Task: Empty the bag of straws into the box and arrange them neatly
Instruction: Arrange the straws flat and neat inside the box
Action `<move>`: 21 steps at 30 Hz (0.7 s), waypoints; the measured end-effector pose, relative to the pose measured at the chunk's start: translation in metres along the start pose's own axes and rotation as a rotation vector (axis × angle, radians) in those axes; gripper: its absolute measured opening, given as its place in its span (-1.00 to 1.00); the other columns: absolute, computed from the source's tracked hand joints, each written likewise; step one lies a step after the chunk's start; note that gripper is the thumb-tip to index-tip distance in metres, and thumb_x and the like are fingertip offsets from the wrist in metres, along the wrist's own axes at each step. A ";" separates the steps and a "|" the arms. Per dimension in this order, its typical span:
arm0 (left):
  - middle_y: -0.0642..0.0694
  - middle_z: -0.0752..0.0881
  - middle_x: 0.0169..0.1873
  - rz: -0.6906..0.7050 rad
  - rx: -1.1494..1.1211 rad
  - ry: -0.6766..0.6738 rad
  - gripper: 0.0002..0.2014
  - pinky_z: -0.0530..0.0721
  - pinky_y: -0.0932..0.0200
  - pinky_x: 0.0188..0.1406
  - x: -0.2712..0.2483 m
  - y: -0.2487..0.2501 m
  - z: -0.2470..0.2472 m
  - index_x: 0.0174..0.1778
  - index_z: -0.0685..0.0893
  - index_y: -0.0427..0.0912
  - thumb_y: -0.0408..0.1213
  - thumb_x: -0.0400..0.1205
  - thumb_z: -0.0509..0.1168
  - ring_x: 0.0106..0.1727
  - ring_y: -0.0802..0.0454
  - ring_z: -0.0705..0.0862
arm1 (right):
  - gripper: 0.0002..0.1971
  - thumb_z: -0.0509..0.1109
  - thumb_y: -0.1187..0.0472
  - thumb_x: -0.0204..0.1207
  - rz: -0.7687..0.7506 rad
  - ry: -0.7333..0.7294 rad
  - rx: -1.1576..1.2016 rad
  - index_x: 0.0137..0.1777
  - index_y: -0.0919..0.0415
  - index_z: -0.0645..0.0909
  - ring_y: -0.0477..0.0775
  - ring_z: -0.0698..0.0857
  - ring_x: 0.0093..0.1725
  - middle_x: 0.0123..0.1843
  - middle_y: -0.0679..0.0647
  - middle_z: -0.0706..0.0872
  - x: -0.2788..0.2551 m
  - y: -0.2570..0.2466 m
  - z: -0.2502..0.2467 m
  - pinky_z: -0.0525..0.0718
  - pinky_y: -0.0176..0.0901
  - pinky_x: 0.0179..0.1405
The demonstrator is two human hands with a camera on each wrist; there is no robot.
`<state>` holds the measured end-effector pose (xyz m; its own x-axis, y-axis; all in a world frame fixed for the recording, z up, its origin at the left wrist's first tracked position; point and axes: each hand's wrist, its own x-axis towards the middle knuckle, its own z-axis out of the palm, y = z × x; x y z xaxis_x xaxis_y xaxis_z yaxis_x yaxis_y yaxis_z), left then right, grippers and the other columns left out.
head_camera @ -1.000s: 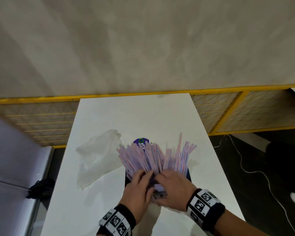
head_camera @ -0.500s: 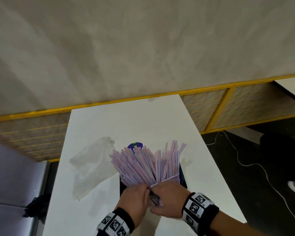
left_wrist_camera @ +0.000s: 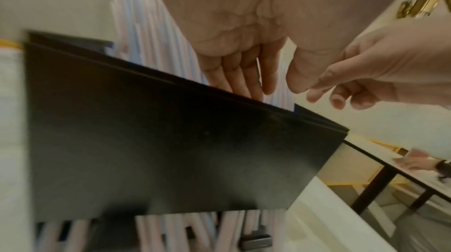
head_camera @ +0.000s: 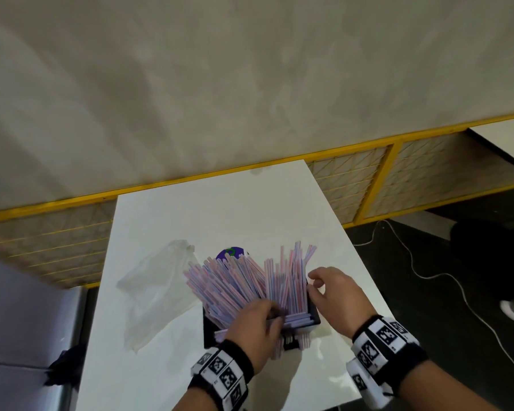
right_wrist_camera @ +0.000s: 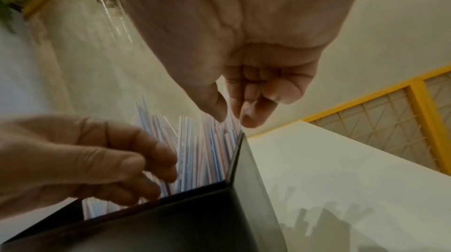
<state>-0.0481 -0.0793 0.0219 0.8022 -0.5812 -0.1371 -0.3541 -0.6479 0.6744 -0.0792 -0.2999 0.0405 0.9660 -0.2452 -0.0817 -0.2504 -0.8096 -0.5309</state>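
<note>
1. Straws (head_camera: 244,286) stand packed in a black box (head_camera: 314,310) at the near-centre of a white table (head_camera: 220,209), fanned in two clumps: left clump leans far-left, right clump nearly upright. A few lie crosswise at the near rim, and some poke out low at the box's near face.

2. Left hand (head_camera: 254,330) reaches over the near rim w/ fingers (left_wrist_camera: 246,80) straight, pushed down among the straws; nothing looks clamped.

3. Right hand (head_camera: 333,295) hangs at the right wall of the box, thumb and fingers loosely curled and apart, holding nothing; fingertips (right_wrist_camera: 249,119) are just above the right clump. The hands are near each other, not touching.

4. Bag (head_camera: 158,289), clear plastic, lies flat and crumpled just left of the box. It looks empty, so emptying seems done; tidying is the step in hand.

5. Handling, as judged: straws are v. light, thin, smooth, likely slippery against each other; stiff enough to stand but easy to kink if squeezed hard. Best taken as a bundle, palms on both flanks approx. mid-length, then squared up together.

6. Risk: box looks light too; a hard sideways shove could tip it or spill the leaning left clump.
</note>
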 end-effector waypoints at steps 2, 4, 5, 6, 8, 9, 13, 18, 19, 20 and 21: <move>0.08 0.60 0.21 -0.027 -0.041 0.011 -0.68 0.55 0.21 0.28 0.013 0.012 0.009 0.41 0.57 0.05 -0.03 0.74 0.24 0.22 0.13 0.58 | -0.71 0.39 0.03 0.72 0.019 -0.020 -0.007 0.39 0.02 0.67 -0.19 0.64 0.02 0.17 -0.09 0.72 0.006 -0.001 -0.001 0.64 -0.27 0.12; 0.09 0.59 0.26 -0.071 -0.105 0.030 -0.63 0.56 0.21 0.35 0.024 0.022 0.017 0.46 0.53 0.05 -0.05 0.72 0.28 0.26 0.13 0.59 | -0.74 0.38 0.04 0.72 0.020 -0.045 -0.016 0.36 0.02 0.68 -0.12 0.70 0.09 0.20 -0.06 0.73 0.011 -0.003 0.000 0.68 -0.21 0.19; 0.10 0.60 0.25 -0.095 -0.138 0.037 -0.64 0.59 0.18 0.36 0.029 0.025 0.021 0.43 0.54 0.07 -0.06 0.70 0.30 0.25 0.14 0.61 | -0.76 0.38 0.04 0.73 0.017 -0.052 -0.024 0.34 0.01 0.68 -0.11 0.71 0.11 0.20 -0.06 0.72 0.012 -0.004 0.001 0.70 -0.20 0.20; 0.09 0.62 0.21 -0.117 -0.164 0.037 -0.67 0.63 0.13 0.34 0.034 0.027 0.024 0.38 0.57 0.07 -0.07 0.69 0.31 0.21 0.14 0.64 | -0.78 0.37 0.04 0.73 0.017 -0.056 -0.034 0.31 0.00 0.68 -0.09 0.72 0.11 0.19 -0.06 0.71 0.013 -0.005 0.002 0.70 -0.21 0.20; 0.08 0.66 0.08 -0.145 -0.185 0.035 -0.81 0.72 0.04 0.20 0.040 0.028 0.029 0.20 0.62 0.08 -0.07 0.68 0.30 0.09 0.13 0.68 | -0.82 0.34 0.04 0.75 0.013 -0.070 -0.061 0.26 0.00 0.67 -0.09 0.71 0.10 0.18 -0.06 0.69 0.013 -0.006 0.003 0.66 -0.30 0.16; 0.07 0.66 0.00 -0.156 -0.172 0.042 -0.90 0.73 0.02 0.11 0.041 0.028 0.031 0.08 0.62 0.08 -0.06 0.68 0.30 -0.01 0.12 0.68 | -0.84 0.33 0.04 0.75 0.010 -0.082 -0.073 0.24 0.00 0.66 -0.09 0.70 0.09 0.18 -0.06 0.67 0.013 -0.006 0.004 0.63 -0.34 0.11; 0.04 0.64 -0.18 -0.200 -0.146 0.106 -0.85 0.70 0.07 -0.11 0.048 0.025 0.034 -0.13 0.57 0.02 -0.02 0.66 0.34 -0.17 0.07 0.64 | -0.88 0.36 0.06 0.73 0.011 -0.107 -0.020 0.18 0.00 0.68 -0.07 0.70 0.04 0.14 -0.05 0.63 0.012 -0.005 0.005 0.65 -0.30 0.07; 0.01 0.68 -0.31 -0.231 -0.202 0.083 -0.80 0.68 0.11 -0.25 0.052 0.025 0.035 -0.18 0.60 -0.01 0.01 0.64 0.37 -0.29 0.09 0.65 | -0.93 0.40 0.09 0.70 -0.003 -0.103 0.055 0.11 -0.04 0.70 -0.06 0.69 0.02 0.08 -0.07 0.64 0.009 -0.001 0.006 0.70 -0.14 0.13; -0.03 0.68 -0.33 -0.230 -0.207 0.079 -0.77 0.68 0.07 -0.25 0.053 0.026 0.036 -0.20 0.60 -0.05 0.01 0.63 0.38 -0.29 0.04 0.66 | -0.93 0.40 0.08 0.70 -0.004 -0.100 0.062 0.10 -0.04 0.70 -0.07 0.68 0.02 0.08 -0.07 0.64 0.008 0.000 0.006 0.70 -0.14 0.13; -0.05 0.67 -0.34 -0.230 -0.216 0.071 -0.75 0.67 0.04 -0.26 0.053 0.026 0.036 -0.21 0.61 -0.08 0.01 0.62 0.38 -0.31 -0.01 0.65 | -0.93 0.40 0.08 0.70 -0.002 -0.097 0.066 0.10 -0.05 0.70 -0.08 0.68 0.01 0.08 -0.09 0.63 0.008 0.000 0.006 0.70 -0.14 0.12; -0.05 0.65 -0.37 -0.235 -0.229 0.064 -0.73 0.65 0.06 -0.29 0.054 0.026 0.036 -0.22 0.60 -0.10 0.01 0.62 0.39 -0.35 -0.01 0.61 | -0.93 0.40 0.07 0.70 0.001 -0.095 0.073 0.10 -0.05 0.71 -0.09 0.68 0.01 0.08 -0.10 0.62 0.007 0.000 0.006 0.70 -0.15 0.12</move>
<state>-0.0311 -0.1454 0.0053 0.8802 -0.3922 -0.2674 -0.0442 -0.6285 0.7765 -0.0718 -0.2986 0.0345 0.9683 -0.1914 -0.1605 -0.2496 -0.7674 -0.5906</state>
